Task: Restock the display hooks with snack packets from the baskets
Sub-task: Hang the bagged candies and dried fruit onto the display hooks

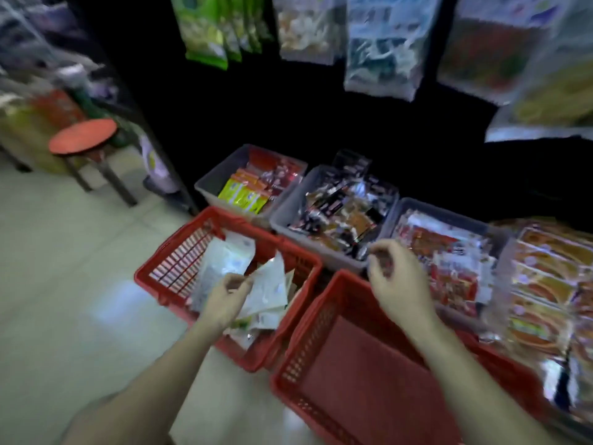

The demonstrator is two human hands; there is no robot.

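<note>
Dim shop floor: my left hand pinches a white packet by its corner in the left red basket. My right hand hovers loosely curled, empty. So thin a grip could drop the packet before it reaches the hanging packets.

At your far left stands a round stool with a red-orange seat and dark legs, on a pale floor. Behind the stool you see stacked goods in yellow and red, too blurred to name. Right of the stool, a pale purple thing leans at the foot of the black back wall
</note>
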